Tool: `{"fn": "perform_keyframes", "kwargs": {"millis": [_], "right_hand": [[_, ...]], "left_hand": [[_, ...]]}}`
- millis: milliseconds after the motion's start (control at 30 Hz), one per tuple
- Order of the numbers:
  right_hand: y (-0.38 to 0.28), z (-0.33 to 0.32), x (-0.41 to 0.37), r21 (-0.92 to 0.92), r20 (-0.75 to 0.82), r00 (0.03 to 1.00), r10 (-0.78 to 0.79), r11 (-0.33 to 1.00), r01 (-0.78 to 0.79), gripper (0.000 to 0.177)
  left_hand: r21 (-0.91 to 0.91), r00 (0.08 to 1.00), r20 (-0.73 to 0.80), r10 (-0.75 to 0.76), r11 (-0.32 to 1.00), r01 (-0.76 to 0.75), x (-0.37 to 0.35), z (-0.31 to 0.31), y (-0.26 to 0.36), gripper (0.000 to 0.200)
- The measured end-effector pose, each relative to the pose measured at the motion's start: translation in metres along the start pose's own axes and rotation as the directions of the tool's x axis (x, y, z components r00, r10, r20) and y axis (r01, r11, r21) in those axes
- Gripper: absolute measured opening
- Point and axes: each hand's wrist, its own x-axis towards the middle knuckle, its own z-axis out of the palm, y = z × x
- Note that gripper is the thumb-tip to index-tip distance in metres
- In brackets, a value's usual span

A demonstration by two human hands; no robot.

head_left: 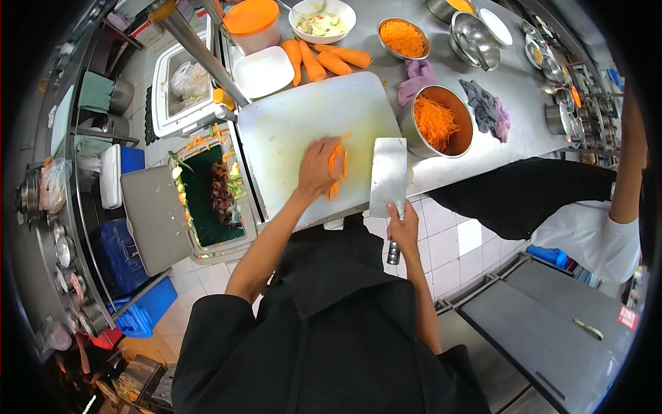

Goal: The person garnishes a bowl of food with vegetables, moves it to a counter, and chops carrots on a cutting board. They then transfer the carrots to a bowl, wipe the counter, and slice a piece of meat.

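Note:
On the white cutting board [283,131], my left hand [318,164] is cupped over a small pile of carrot strips [336,172], its fingers closed against them. My right hand [404,228] grips the handle of a cleaver [389,174], whose broad blade points away from me by the board's right edge. Just right of the blade stands a steel pot [463,134] holding shredded carrot [434,123]. Several peeled carrots [312,62] lie beyond the board's far edge.
A bowl of shredded carrot [403,38], a white tray [263,72], an orange-lidded tub [252,27] and cloths [485,105] are on the steel table. A scrap bin [219,200] stands left of the board. Another person's arm [629,159] is at the right.

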Motion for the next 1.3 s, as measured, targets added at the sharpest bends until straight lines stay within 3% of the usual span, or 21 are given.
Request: {"fn": "perform_keyframes", "kwargs": {"millis": [67, 133, 200, 333, 400, 433, 500, 533, 567, 600, 667, 733, 767, 867, 1033, 1100, 1133, 1233, 1300], "right_hand": [[0.009, -0.008, -0.001, 0.063, 0.039, 0.999, 0.025, 0.998, -0.027, 0.033], [0.014, -0.007, -0.001, 0.033, 0.033, 0.999, 0.02, 0.999, -0.021, 0.033], [0.015, -0.005, 0.003, 0.069, 0.045, 0.999, 0.021, 0.997, -0.024, 0.034], [0.019, -0.01, 0.021, 0.008, 0.08, 0.996, -0.033, 0.999, 0.032, 0.033], [0.008, -0.013, 0.025, -0.002, 0.121, 0.991, -0.052, 0.999, 0.052, 0.029], [0.002, -0.014, 0.025, -0.024, 0.131, 0.991, -0.024, 0.999, 0.027, 0.028], [0.006, -0.011, 0.023, -0.034, 0.143, 0.989, -0.038, 0.998, 0.043, 0.028], [0.008, -0.008, 0.022, -0.051, 0.161, 0.985, -0.056, 0.997, 0.065, 0.029], [0.021, 0.001, 0.021, -0.084, 0.126, 0.976, -0.18, 0.978, 0.191, 0.03], [0.02, 0.007, 0.017, -0.085, 0.126, 0.975, -0.184, 0.977, 0.195, 0.03], [0.016, 0.024, 0.006, -0.188, 0.211, 0.973, -0.099, 0.972, 0.14, 0.037], [0.016, 0.048, 0.0, -0.214, 0.189, 0.953, -0.235, 0.938, 0.274, 0.036], [0.005, 0.057, -0.006, -0.206, 0.259, 0.965, -0.046, 0.973, 0.102, 0.035], [-0.002, 0.076, -0.014, -0.13, 0.276, 0.961, -0.014, 0.99, 0.052, 0.035], [-0.005, 0.078, -0.009, -0.051, 0.291, 0.947, -0.134, 0.987, 0.155, 0.032], [-0.033, 0.059, -0.018, -0.15, 0.331, 0.938, 0.101, 0.987, -0.054, 0.036], [-0.038, 0.049, -0.022, -0.138, 0.305, 0.946, 0.112, 0.988, -0.073, 0.036], [-0.048, 0.014, -0.022, 0.003, 0.075, 0.983, -0.164, 0.986, 0.165, 0.033], [-0.089, -0.018, -0.022, 0.08, -0.007, 0.993, -0.122, 0.989, 0.122, 0.027]], "left_hand": [[0.091, 0.986, 0.053, 0.157, 0.983, -0.161, 0.014, -0.009, -0.01, 0.049], [0.047, 0.973, 0.099, 0.207, 0.976, -0.212, 0.024, -0.012, -0.018, 0.046], [-0.045, 0.886, 0.322, 0.333, 0.94, -0.337, 0.027, -0.02, -0.022, 0.041], [-0.192, 0.821, 0.428, 0.377, 0.926, -0.325, 0.009, -0.028, -0.022, 0.037], [-0.169, 0.944, 0.144, 0.298, 0.947, -0.273, -0.004, -0.024, -0.015, 0.034], [-0.167, 0.94, 0.153, 0.304, 0.946, -0.279, -0.01, -0.02, -0.012, 0.034], [-0.121, 0.981, -0.18, 0.076, 0.988, -0.098, -0.023, -0.007, -0.002, 0.044], [-0.122, 0.981, -0.177, 0.078, 0.987, -0.1, -0.027, 0.001, 0.007, 0.044], [-0.026, 0.975, -0.222, -0.015, 1.0, 0.009, -0.031, 0.009, 0.017, 0.051], [0.066, 0.955, -0.279, -0.099, 0.99, 0.122, -0.032, 0.015, 0.025, 0.059], [0.076, 0.965, -0.242, -0.098, 0.99, 0.12, -0.036, 0.02, 0.033, 0.064], [0.082, 0.972, -0.217, -0.091, 0.99, 0.111, -0.026, 0.022, 0.034, 0.07], [0.077, 0.969, -0.221, -0.107, 0.989, 0.127, -0.025, 0.023, 0.034, 0.068], [0.014, 0.958, -0.253, -0.138, 0.989, 0.146, -0.026, 0.025, 0.034, 0.061], [-0.112, 0.936, -0.318, -0.153, 0.986, 0.123, -0.023, 0.022, 0.036, 0.045], [-0.108, 0.951, -0.29, -0.104, 0.991, 0.076, -0.013, 0.02, 0.051, 0.046], [-0.106, 0.954, -0.292, -0.077, 0.993, 0.047, -0.006, 0.021, 0.061, 0.047], [-0.153, 0.971, -0.234, 0.047, 0.985, -0.084, 0.037, 0.024, 0.12, 0.045], [-0.255, 0.973, -0.173, 0.153, 0.947, -0.194, 0.07, 0.038, 0.154, 0.044]]}}
